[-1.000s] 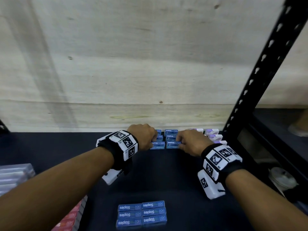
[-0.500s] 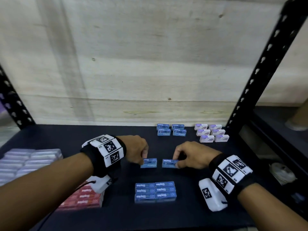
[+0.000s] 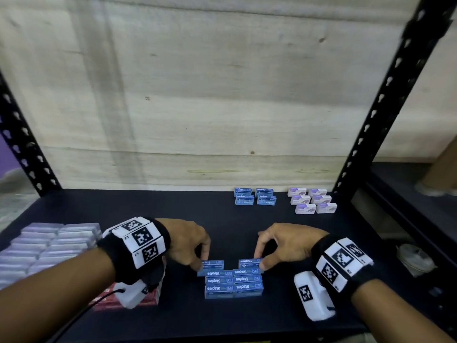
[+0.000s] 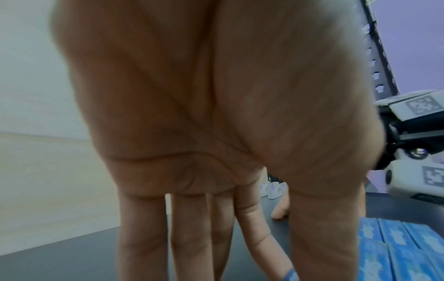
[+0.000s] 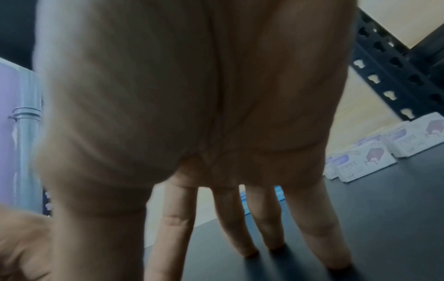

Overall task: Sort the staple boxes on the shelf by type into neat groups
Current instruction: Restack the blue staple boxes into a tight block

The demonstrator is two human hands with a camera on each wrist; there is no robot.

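Pinching by the ends, a blue staple box (image 3: 212, 263) is held in the left hand (image 3: 184, 241), another (image 3: 249, 262) in the right hand (image 3: 284, 246); small, stiff, dense cartons, best gripped across the short sides.

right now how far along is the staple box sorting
Done: white boxes grouped at the back right.
In hand: left hand and right hand each pinch a blue box against the front blue group.
Left: four blue boxes at the back stand apart from it.

"Staples" — upside down — on the blue boxes (image 3: 233, 283)
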